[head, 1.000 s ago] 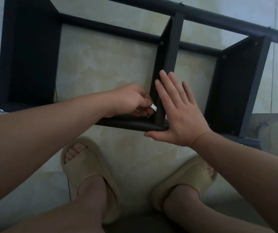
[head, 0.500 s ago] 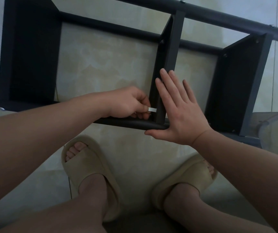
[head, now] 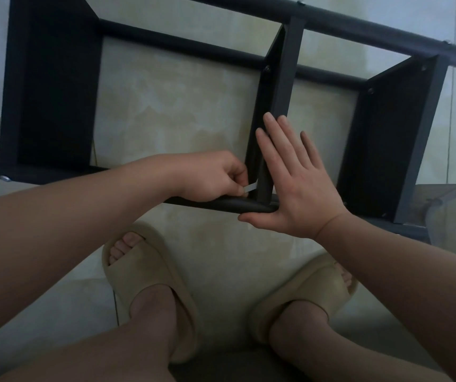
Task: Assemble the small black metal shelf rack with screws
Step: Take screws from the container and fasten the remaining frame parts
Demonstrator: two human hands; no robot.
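Underfoot, a pale cream tiled floor (head: 171, 111), glossy and faintly marbled, in dim light, with a thin grout line running down the far right. Laid on its side across that floor, the black metal shelf rack (head: 56, 86): three flat panels standing on edge between round tubes, directly ahead of the feet. At the right edge, part of a clear plastic container (head: 455, 210), just beside the rack. Below, two beige slippers (head: 144, 268) planted on the tile.

Right hand (head: 295, 188) spread flat with straight fingers against the middle panel (head: 287, 73), thumb tucked under the near tube (head: 238, 206). Left hand (head: 207, 175) curled, pinching a small flat silvery tool (head: 250, 186) at the corner where the panel meets the tube. Smallest of all, dark screw heads (head: 267, 68) on the panels' far ends.
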